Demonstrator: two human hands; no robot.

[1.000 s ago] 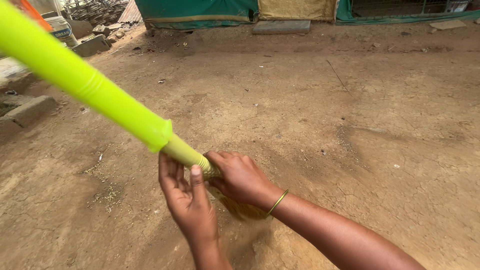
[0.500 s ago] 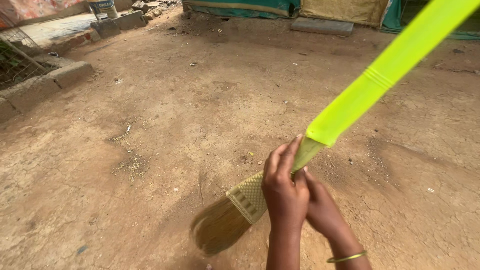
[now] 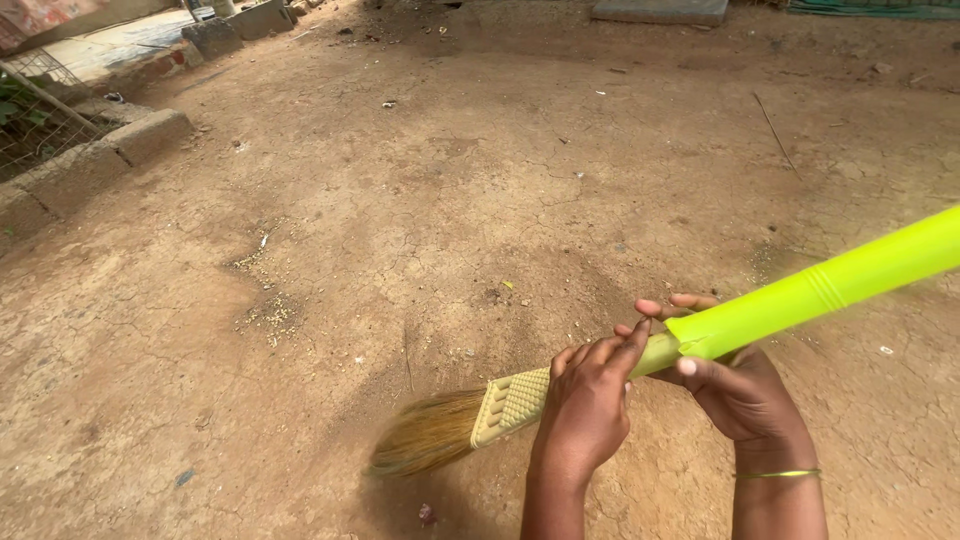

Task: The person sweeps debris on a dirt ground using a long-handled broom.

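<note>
Bare cracked ground [image 3: 420,200] lies open all around; only a stone curb [image 3: 95,160] stands far left.

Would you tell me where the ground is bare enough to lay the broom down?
Bare cracked dirt lies between the stone curb and the broom. Scattered grain litters the left. It is crowded only where the left hand and right hand grip.

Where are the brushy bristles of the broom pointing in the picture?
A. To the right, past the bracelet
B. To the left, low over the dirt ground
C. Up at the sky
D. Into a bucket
B: the straw-coloured bristles fan out at the left end of the broom, low over the cracked dirt ground, while the left hand and right hand hold the handle's neck further right.
</note>
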